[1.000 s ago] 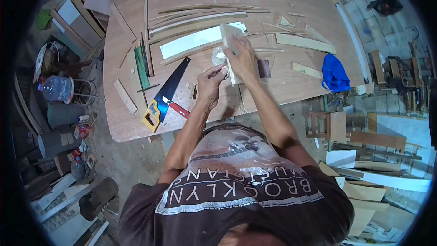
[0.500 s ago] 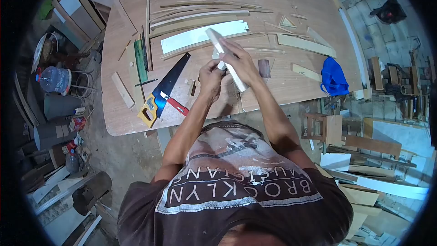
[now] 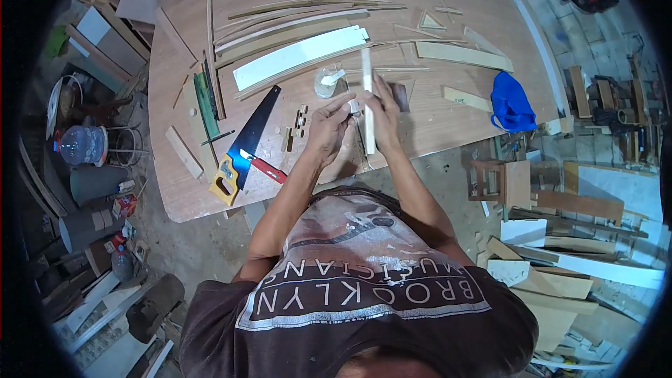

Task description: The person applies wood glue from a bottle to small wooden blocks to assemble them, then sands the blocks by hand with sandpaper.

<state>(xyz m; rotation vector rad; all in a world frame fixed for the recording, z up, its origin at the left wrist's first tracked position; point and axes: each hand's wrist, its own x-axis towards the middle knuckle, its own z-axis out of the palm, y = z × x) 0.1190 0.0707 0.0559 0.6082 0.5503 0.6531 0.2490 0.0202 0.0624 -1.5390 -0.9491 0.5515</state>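
My right hand (image 3: 383, 113) is closed around a narrow pale wooden strip (image 3: 367, 73), which stands nearly upright in view, its wider face turned away. Fingertips of my left hand (image 3: 327, 127) pinch a small whitish block (image 3: 353, 106) just left of the strip. Behind them a clear jar (image 3: 325, 88) holds something pale, with a white-coated stick (image 3: 334, 77) resting at its mouth. Small wooden blocks (image 3: 288, 137) lie on the table left of my left hand. A handsaw (image 3: 254, 129) with a yellow handle and a red utility knife (image 3: 266, 167) are further left.
Long wooden strips (image 3: 294, 22) and a white board (image 3: 301, 58) lie across the back of the worktable (image 3: 434, 126). A blue bag (image 3: 513, 101) sits at the right, near a pale board (image 3: 465, 98). Offcuts (image 3: 553, 259) are piled on the floor at the right.
The strip has swung from slanted to nearly upright in view. My left hand has drawn slightly apart from it, showing the small block, and the jar has come into sight.
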